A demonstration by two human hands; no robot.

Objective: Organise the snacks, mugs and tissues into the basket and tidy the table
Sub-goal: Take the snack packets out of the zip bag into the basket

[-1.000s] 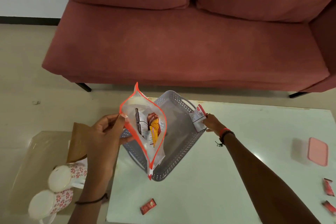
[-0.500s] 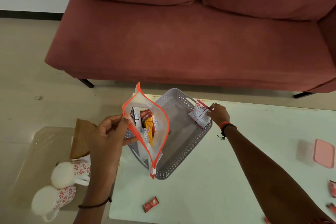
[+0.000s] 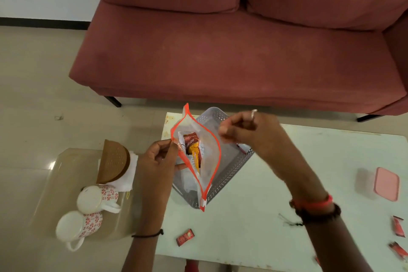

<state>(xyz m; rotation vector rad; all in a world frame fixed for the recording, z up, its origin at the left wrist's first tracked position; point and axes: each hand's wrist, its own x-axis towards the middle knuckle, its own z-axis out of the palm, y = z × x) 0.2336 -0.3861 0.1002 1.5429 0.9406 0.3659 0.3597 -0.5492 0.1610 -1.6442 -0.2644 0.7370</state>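
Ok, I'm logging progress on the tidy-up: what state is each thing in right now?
Zip pouch, open, snack packets inside, left hand pinches its rim.
Basket, on the table, one packet visible inside.
Mugs, upright, outside the basket.
Pink-lidded container, closed.
Right hand, curled, holding nothing.
Loose packets, lying on the table.

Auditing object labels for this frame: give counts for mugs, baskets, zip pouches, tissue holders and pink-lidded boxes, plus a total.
mugs: 2
basket: 1
zip pouch: 1
tissue holder: 1
pink-lidded box: 1
Total: 6
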